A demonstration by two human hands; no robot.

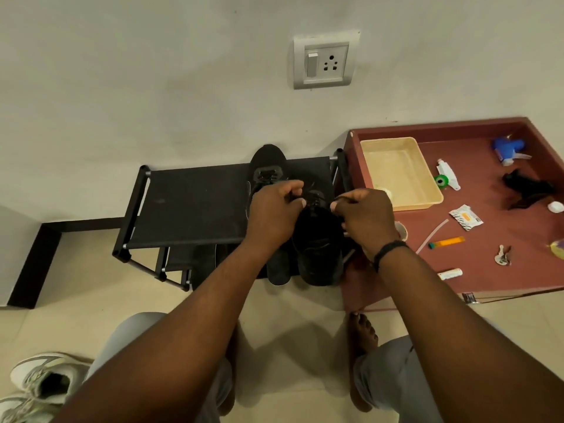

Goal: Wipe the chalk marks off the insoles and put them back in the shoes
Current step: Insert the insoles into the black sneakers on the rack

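— What do we see our hands doing?
— Our left hand (pixel 273 209) and right hand (pixel 363 216) each pinch a thin black lace with curled fingers, over the black fabric lace-up shoe (pixel 317 245) on the black metal-framed shoe rack (pixel 195 203).
— And the other shoe?
— It sits just beside it, left.

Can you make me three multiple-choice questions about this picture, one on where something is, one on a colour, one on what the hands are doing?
1. Where does the cream tray lie?
A. on the red table
B. on the floor
C. on the shoe rack

2. What colour is the shoe being handled?
A. white
B. black
C. red

3. What are the left hand and right hand doing?
A. resting flat
B. holding a cloth
C. pinching the laces

Answers: 1 A, the tray sits on the table's near-left part. 2 B, the shoe is dark all over. 3 C, both hands' fingers curl round lace ends.
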